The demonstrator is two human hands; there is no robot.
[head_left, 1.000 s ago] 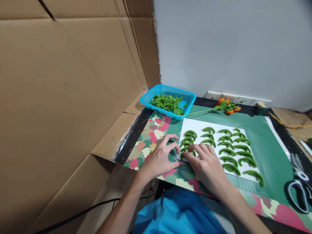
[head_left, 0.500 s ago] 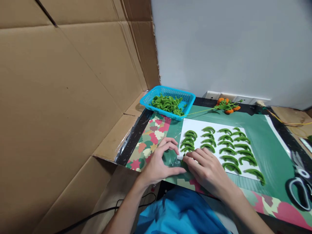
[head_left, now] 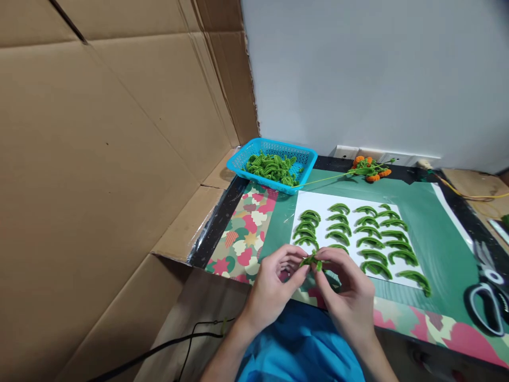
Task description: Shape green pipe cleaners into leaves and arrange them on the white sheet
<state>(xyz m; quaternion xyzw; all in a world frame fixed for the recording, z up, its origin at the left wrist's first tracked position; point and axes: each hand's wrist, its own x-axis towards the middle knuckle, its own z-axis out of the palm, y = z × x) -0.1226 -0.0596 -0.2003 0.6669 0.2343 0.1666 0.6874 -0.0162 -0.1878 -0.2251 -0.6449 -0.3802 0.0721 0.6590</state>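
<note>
Between my two hands, over the near edge of a white sheet (head_left: 318, 199), is a small green fuzzy piece (head_left: 312, 261). My left hand (head_left: 278, 281) pinches its left side between thumb and fingers. The thumb and index finger of my right hand (head_left: 345, 289) close on its right side. Several curved green fuzzy pieces (head_left: 371, 242) lie in columns on the sheet. Behind them on the left, a blue basket (head_left: 310, 170) holds a heap of similar green pieces (head_left: 271, 168).
Orange flowers with green stems (head_left: 372, 171) lie at the table's back, near wall sockets (head_left: 347, 153). Scissors (head_left: 487, 289) rest at the right edge. A tall cardboard panel (head_left: 99, 159) stands on the left, and a black cable (head_left: 159, 347) hangs below.
My left hand has moved right and closed on the green piece. My right hand has turned and lifted slightly, bringing the piece into clear view between both hands.
</note>
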